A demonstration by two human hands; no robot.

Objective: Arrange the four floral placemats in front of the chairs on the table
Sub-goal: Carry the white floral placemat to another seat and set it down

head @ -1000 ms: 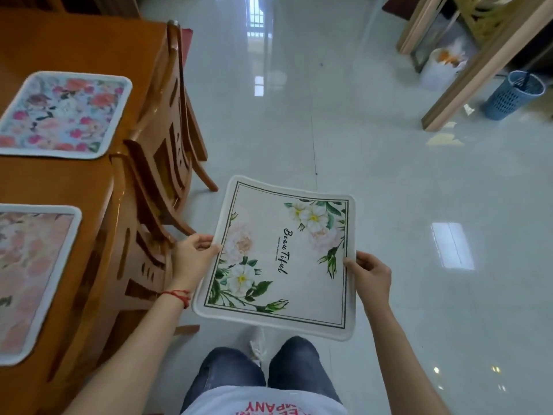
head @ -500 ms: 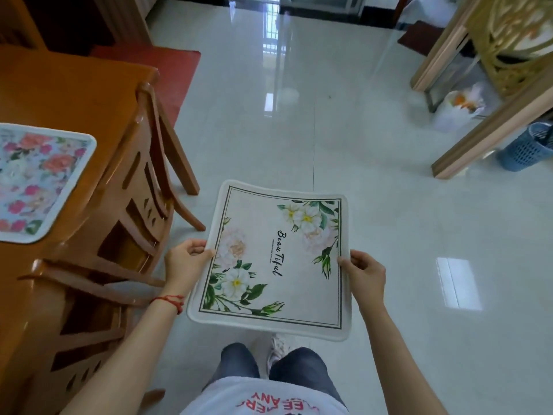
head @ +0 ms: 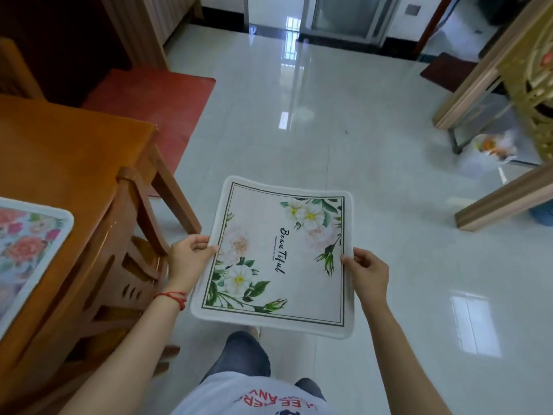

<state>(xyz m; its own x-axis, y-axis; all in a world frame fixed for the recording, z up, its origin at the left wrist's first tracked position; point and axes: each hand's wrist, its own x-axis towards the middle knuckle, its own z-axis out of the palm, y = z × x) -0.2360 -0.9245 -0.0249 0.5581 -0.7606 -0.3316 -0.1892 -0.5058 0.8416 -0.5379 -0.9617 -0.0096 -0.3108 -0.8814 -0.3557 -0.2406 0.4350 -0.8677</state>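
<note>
Pinching white placemat [head: 281,259] level, left hand [head: 187,259], right hand [head: 366,272], side edges, long axis pointing ahead

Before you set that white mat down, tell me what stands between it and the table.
The wooden chair stands between the white placemat, held by the left hand and right hand, and the table. Its far end looks open.

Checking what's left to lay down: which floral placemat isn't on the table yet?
The white placemat with white flowers and script lettering; both hands hold it over the floor. The pink-rose placemat already lies on the table.
</note>
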